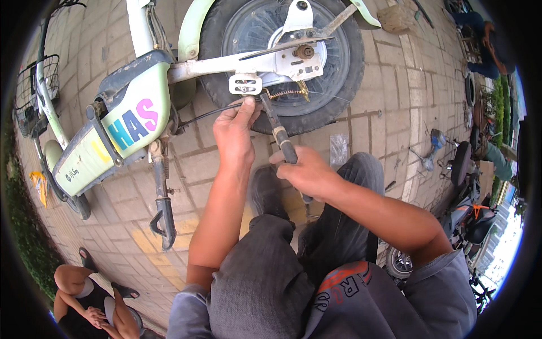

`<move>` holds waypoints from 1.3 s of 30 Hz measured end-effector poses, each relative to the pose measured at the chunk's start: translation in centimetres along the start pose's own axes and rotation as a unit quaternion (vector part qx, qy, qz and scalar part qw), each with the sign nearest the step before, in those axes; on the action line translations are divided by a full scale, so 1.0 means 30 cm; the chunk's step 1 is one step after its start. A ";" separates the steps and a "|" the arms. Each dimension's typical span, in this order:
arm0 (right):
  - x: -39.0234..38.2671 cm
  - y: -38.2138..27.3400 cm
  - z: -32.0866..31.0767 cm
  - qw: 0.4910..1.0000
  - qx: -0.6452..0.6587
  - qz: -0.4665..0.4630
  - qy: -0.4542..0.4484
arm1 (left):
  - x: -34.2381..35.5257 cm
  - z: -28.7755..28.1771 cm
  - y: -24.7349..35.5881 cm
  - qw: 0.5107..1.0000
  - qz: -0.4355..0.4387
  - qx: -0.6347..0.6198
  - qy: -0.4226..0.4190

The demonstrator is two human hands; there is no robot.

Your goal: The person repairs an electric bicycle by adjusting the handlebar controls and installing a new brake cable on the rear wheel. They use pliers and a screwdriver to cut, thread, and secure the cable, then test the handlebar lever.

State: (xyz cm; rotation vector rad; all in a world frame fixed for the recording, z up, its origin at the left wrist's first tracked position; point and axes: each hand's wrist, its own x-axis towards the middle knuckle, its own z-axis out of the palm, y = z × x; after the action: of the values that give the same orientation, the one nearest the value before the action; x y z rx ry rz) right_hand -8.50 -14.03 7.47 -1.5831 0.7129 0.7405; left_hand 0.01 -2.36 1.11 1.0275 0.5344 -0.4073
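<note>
The rear wheel (344,73) of a pale green and white electric bicycle (141,121) lies ahead of me. My left hand (234,133) is closed, thumb and fingers pinching at a black cable (206,114) just below a white slotted bracket (245,85). Part of the cable is hidden behind the fingers. Beyond it, a coppery spring (285,94) and a brass-coloured lever (305,91) sit by the wheel. Wrapped around the dark handle of a long hand tool (279,133) is my right hand (307,174). The tool's far end reaches the bracket beside my left fingertips; its exact kind is unclear.
A dark stand leg (162,198) sticks out from the bicycle toward me. Flat on the paving lies a clear plastic packet (339,149). One person (96,305) sits at lower left, another (488,45) at far right. Scooters (468,217) stand on the right.
</note>
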 end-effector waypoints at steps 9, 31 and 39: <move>0.039 0.070 0.034 0.997 -0.013 -0.072 0.007 | 0.005 0.007 -0.007 1.000 0.010 0.001 0.004; 0.147 0.205 0.096 0.964 -0.001 -0.240 0.111 | -0.002 0.031 -0.002 1.000 0.019 0.013 0.000; -0.036 -0.120 -0.025 0.993 0.012 0.099 -0.068 | 0.002 -0.007 -0.014 0.999 0.034 0.000 0.015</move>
State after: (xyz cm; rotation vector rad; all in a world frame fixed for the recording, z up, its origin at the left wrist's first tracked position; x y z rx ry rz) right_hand -6.26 -14.27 10.58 -1.4377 0.7838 0.9715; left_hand -0.21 -2.38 0.70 1.0499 0.5258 -0.3321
